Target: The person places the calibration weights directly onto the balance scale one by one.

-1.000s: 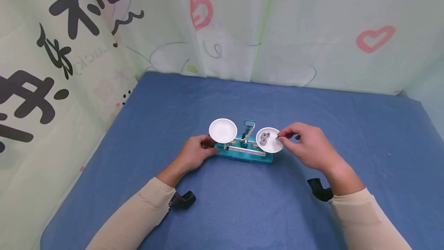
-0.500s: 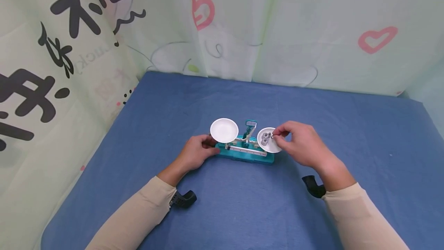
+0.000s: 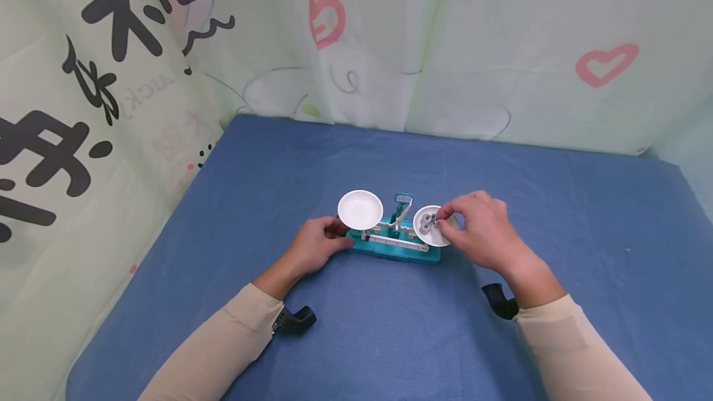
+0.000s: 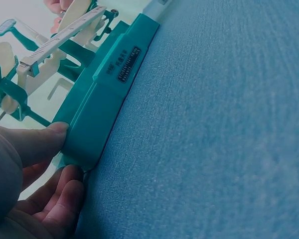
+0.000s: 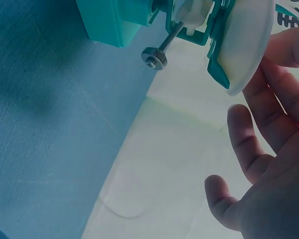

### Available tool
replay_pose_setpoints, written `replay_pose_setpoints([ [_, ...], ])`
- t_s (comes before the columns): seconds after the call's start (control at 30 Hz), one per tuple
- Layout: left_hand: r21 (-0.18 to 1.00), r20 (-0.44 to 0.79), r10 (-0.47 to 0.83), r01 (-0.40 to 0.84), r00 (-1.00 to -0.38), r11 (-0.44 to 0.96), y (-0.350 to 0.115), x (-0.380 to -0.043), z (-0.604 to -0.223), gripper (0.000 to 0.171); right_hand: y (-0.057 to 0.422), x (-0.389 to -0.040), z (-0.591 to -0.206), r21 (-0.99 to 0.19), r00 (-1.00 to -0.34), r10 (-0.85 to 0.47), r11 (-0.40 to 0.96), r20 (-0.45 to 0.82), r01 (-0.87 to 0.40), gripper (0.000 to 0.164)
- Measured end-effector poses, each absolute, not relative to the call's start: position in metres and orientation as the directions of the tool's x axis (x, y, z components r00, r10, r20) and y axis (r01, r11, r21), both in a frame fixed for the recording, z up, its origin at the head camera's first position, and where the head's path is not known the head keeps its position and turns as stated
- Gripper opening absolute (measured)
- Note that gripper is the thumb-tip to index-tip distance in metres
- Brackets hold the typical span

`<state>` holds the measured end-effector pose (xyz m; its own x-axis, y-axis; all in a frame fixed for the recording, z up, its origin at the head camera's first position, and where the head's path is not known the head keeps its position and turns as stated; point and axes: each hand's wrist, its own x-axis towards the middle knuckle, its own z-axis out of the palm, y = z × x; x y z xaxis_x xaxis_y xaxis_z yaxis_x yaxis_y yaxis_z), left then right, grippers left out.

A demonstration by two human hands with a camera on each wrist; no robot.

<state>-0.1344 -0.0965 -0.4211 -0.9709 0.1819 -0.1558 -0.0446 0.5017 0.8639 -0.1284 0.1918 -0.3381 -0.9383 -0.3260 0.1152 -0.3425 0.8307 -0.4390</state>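
While the left hand (image 3: 314,243) grips the left end of the scale (image 3: 392,249) base, thumb and curled fingers on it, the right hand (image 3: 484,228) pinches a small weight (image 3: 436,222) at the right pan (image 3: 437,241), thumb and forefinger nearly together, other fingers loosely apart. More weights (image 3: 426,222) lie in that pan just beside the fingertips. Scale upright mid-desk (image 3: 367,327), left pan (image 3: 359,210) beside the left hand.

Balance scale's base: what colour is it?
The base is teal green; it shows best in the left wrist view.
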Motion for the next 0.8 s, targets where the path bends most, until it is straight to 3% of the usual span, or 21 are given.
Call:
replay_pose_setpoints([
  [0.37,0.862,-0.156,0.175,-0.048,-0.972,0.504,-0.095,-0.132,-0.421,0.026,0.195,-0.119,-0.337,-0.525,-0.956,-0.273,0.801,0.111,-0.289,0.016],
  [0.57,0.868,-0.157,0.173,-0.052,-0.972,0.493,-0.095,-0.132,-0.421,0.025,0.220,-0.109,-0.339,-0.558,-0.963,-0.205,0.785,0.176,-0.269,0.020],
  [0.8,0.867,-0.154,0.170,-0.051,-0.973,0.496,-0.096,-0.131,-0.421,0.024,0.257,-0.099,-0.348,-0.540,-0.984,-0.121,0.823,0.133,-0.174,0.027],
])
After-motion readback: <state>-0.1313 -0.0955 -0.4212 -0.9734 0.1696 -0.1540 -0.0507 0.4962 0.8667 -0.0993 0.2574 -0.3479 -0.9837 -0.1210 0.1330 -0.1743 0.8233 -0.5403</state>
